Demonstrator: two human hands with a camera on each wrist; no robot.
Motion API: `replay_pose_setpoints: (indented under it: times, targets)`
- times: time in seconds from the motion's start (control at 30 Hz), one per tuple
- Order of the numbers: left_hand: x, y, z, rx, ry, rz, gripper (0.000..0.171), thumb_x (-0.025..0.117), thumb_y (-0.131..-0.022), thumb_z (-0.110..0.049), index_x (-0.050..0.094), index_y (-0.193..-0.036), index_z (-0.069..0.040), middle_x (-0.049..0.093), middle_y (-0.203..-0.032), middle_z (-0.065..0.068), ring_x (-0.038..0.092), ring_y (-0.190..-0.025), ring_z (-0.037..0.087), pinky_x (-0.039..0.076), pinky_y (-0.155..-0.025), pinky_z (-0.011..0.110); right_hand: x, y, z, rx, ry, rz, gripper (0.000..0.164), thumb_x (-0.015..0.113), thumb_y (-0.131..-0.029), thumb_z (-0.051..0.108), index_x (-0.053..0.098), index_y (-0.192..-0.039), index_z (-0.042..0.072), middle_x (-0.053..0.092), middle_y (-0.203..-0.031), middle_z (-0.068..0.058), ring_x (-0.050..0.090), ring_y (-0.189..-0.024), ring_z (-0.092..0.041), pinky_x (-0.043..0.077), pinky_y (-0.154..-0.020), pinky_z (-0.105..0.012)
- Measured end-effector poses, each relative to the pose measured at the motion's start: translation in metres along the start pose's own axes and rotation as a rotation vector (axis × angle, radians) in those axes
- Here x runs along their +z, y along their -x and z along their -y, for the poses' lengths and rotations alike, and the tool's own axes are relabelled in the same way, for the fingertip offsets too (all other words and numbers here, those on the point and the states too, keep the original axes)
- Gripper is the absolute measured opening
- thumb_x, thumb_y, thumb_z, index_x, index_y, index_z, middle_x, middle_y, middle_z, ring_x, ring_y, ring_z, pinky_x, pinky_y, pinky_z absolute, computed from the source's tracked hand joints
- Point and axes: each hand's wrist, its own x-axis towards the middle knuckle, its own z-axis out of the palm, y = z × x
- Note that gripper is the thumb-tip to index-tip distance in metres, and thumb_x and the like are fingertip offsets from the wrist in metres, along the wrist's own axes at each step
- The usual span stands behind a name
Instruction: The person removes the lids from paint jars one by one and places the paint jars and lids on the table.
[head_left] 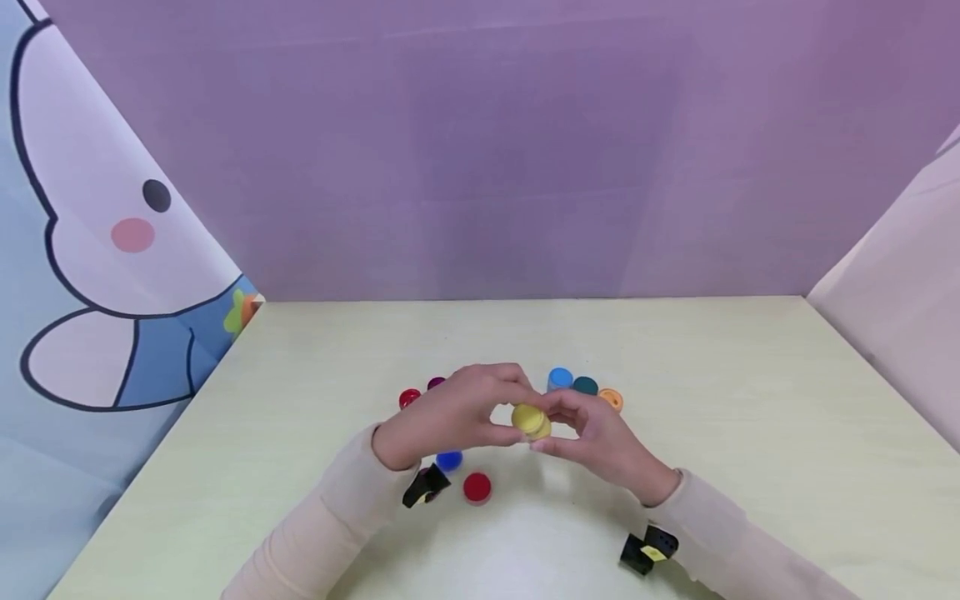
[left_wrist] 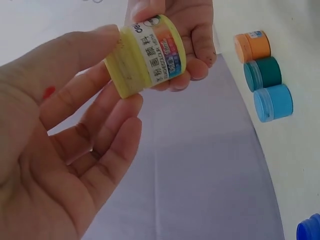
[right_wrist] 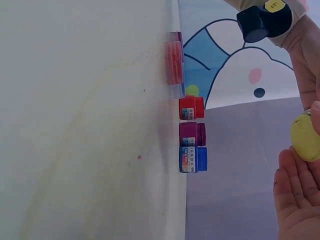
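Observation:
Both hands hold a yellow paint jar (head_left: 530, 421) above the table. My left hand (head_left: 472, 408) comes from the left and pinches its yellow lid (left_wrist: 126, 62) between thumb and fingers. The other end, the labelled body (left_wrist: 162, 47), is gripped by my right hand (head_left: 600, 433). In the left wrist view the jar lies tilted on its side, lid towards the left palm. Only part of the jar shows at the right edge of the right wrist view.
Beyond the hands stand light blue (head_left: 559, 378), teal (head_left: 585, 385) and orange (head_left: 611, 399) jars. On the left are a red jar (right_wrist: 191, 108), a purple jar (right_wrist: 191, 134) and a blue jar (right_wrist: 193, 159). A red-topped item (head_left: 477, 487) sits nearer the body.

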Motion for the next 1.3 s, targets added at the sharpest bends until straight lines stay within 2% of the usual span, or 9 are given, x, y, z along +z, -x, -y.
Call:
replay_pose_setpoints:
  times: [0.23,0.47,0.67,0.73,0.83,0.97,1.13,1.3]
  targets:
    - [0.000,-0.003,-0.002,-0.041,0.015,-0.004,0.037,0.073,-0.075,-0.013,0.064,-0.110,-0.009,0.056,-0.090,-0.005,0.051,-0.080,0.007,0.043,-0.069,0.015,-0.001,-0.001,0.026,-0.020,0.041,-0.002,0.032,0.069,-0.075,-0.003,0.055,-0.104,-0.003,0.058,-0.101,-0.011,0.058,-0.095,-0.018,0.046,-0.084,-0.032]
    - [0.002,-0.005,-0.004,-0.069,0.043,-0.048,0.031,0.072,-0.076,-0.014,0.066,-0.105,-0.008,0.059,-0.088,-0.004,0.051,-0.078,0.007,0.045,-0.069,0.016,0.000,0.000,0.032,-0.004,0.083,-0.048,0.032,0.070,-0.072,-0.003,0.056,-0.101,-0.002,0.059,-0.098,-0.009,0.058,-0.093,-0.018,0.046,-0.083,-0.031]
    - [0.005,-0.006,-0.003,-0.148,0.034,-0.058,0.026,0.072,-0.075,-0.015,0.067,-0.100,-0.011,0.058,-0.086,-0.006,0.052,-0.077,0.006,0.045,-0.067,0.016,0.000,0.002,0.005,0.033,0.091,-0.075,0.034,0.072,-0.072,0.002,0.058,-0.103,0.003,0.061,-0.098,-0.005,0.058,-0.093,-0.017,0.046,-0.084,-0.034]
    - [0.005,-0.005,-0.002,-0.148,0.023,-0.057,0.027,0.072,-0.075,-0.016,0.066,-0.101,-0.011,0.058,-0.088,-0.007,0.052,-0.077,0.005,0.045,-0.068,0.017,0.000,0.001,0.000,0.039,0.082,-0.073,0.036,0.072,-0.072,0.001,0.057,-0.104,0.003,0.061,-0.100,-0.005,0.058,-0.094,-0.017,0.045,-0.085,-0.034]
    - [0.004,-0.004,-0.001,-0.121,0.023,-0.048,0.031,0.073,-0.075,-0.020,0.064,-0.103,-0.012,0.057,-0.093,-0.007,0.052,-0.081,0.004,0.044,-0.070,0.018,-0.001,0.001,0.000,0.044,0.052,-0.068,0.036,0.073,-0.072,0.004,0.058,-0.106,0.004,0.060,-0.101,-0.004,0.058,-0.095,-0.016,0.045,-0.086,-0.035]
    - [0.001,-0.002,0.002,-0.038,0.038,-0.012,0.037,0.074,-0.074,-0.019,0.061,-0.109,-0.012,0.056,-0.101,-0.007,0.049,-0.092,0.003,0.041,-0.079,0.018,-0.002,0.001,0.001,0.040,0.011,-0.046,0.036,0.073,-0.073,0.007,0.058,-0.106,0.005,0.060,-0.102,-0.005,0.058,-0.095,-0.018,0.045,-0.085,-0.035]
    - [-0.001,0.000,0.005,0.064,0.059,0.077,0.035,0.068,-0.074,-0.002,0.058,-0.106,-0.012,0.053,-0.106,-0.005,0.046,-0.101,0.006,0.038,-0.087,0.019,-0.002,0.001,0.001,0.047,-0.007,0.027,0.035,0.072,-0.075,0.009,0.057,-0.106,0.004,0.060,-0.101,-0.006,0.058,-0.093,-0.019,0.046,-0.085,-0.035]
    - [-0.002,0.000,0.004,0.116,0.081,0.133,0.032,0.063,-0.075,0.004,0.058,-0.102,-0.012,0.054,-0.104,-0.004,0.047,-0.097,0.007,0.038,-0.086,0.018,-0.001,0.002,0.002,0.048,-0.004,0.078,0.034,0.072,-0.075,0.011,0.058,-0.105,0.005,0.060,-0.101,-0.005,0.058,-0.093,-0.018,0.045,-0.085,-0.035]
